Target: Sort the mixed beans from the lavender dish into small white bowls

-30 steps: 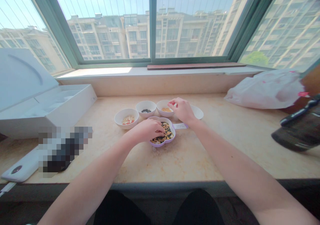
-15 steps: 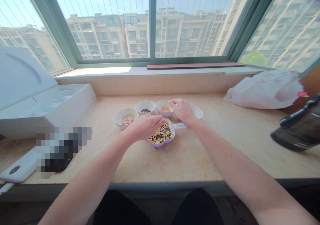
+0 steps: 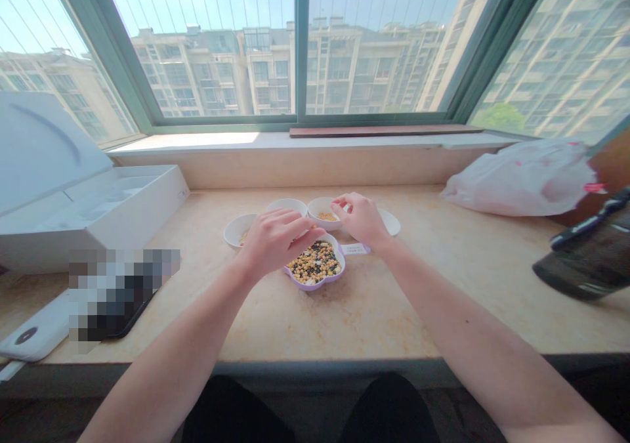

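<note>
Window [image 3: 300, 42]: wide, green-framed, split by a centre post; thin wires across the glass
Outside: pale apartment blocks [image 3: 221, 69] under blue sky; green tree [image 3: 502, 115] at right
Sill [image 3: 344, 141]: pale stone, sunlit at left; just below the glass
Counter [image 3: 492, 246]: beige mottled stone; dark front edge
Light: bright daylight

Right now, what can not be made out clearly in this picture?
Head view:
- Left hand: its back hides the fingertips and any grain held; it also covers most of the middle white bowl.
- Right hand: what its fingertips pinch is too small to tell.
- Pixelated item at the left: blurred.
- Dark bottle: cut by the right edge.
- Label: print too small.
</note>
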The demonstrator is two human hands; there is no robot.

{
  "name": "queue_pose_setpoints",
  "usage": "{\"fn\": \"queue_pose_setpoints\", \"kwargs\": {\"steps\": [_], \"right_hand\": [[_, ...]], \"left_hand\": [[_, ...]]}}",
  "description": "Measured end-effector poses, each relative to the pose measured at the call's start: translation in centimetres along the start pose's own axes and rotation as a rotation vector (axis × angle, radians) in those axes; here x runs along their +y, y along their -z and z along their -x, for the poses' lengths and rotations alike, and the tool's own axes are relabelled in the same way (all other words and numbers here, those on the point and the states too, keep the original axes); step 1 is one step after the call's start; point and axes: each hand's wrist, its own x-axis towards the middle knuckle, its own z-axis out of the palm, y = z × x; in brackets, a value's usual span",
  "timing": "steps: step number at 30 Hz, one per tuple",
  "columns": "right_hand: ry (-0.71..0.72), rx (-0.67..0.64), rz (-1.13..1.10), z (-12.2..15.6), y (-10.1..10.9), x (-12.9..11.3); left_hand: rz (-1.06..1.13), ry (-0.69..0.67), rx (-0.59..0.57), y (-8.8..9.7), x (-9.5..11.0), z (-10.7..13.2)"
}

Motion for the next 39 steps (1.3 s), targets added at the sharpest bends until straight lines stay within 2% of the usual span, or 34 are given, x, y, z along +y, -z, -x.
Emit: {"fn": "queue_pose_setpoints", "kwargs": {"steps": [3,5,10,13,16,20,23,27,32,35,39], "right_hand": [[-0.015,-0.003,-0.093,0.2,0.3,-0.6],[-0.023,-0.07,-0.234,0.5,0.6,-1.2],[-0.048,-0.452,-0.655,1.4,1.3,-2.6],[-0.081,-0.581,-0.785,1.6,1.4,-3.0],[-0.122,-0.584,-0.843,1.6,1.4,-3.2],[-0.191,-0.56,-0.874,1.6,1.6,-3.0],[-0.209,-0.609,-0.862,1.8,1.7,-2.9],[-0.205,-0.67,-0.876,2.0,1.5,-2.8],[-0.238,-0.685,-0.941,2.2,1.0,-2.8],[-0.244,-0.676,-0.936,2.3,0.8,-3.0],[-0.262,-0.557,-0.865,2.0,0.6,-2.8]], "left_hand": [[-0.023,-0.014,-0.004,0.0,0.0,0.0],[-0.018,-0.008,-0.033,0.0,-0.1,0.0],[-0.01,0.092,-0.222,0.0,-0.2,-0.1],[0.005,0.148,-0.332,-0.2,-0.3,0.0],[0.037,0.163,-0.328,-0.7,-0.4,0.2],[0.044,0.152,-0.205,-1.3,-0.7,0.6],[0.039,0.138,-0.137,-1.4,-0.9,0.8],[0.016,0.11,-0.16,-1.3,-1.1,0.8],[-0.028,0.121,-0.214,-1.5,-1.3,1.1],[-0.006,0.201,-0.22,-1.9,-1.1,1.1],[0.055,0.438,-0.224,-2.1,-0.9,1.0]]}}
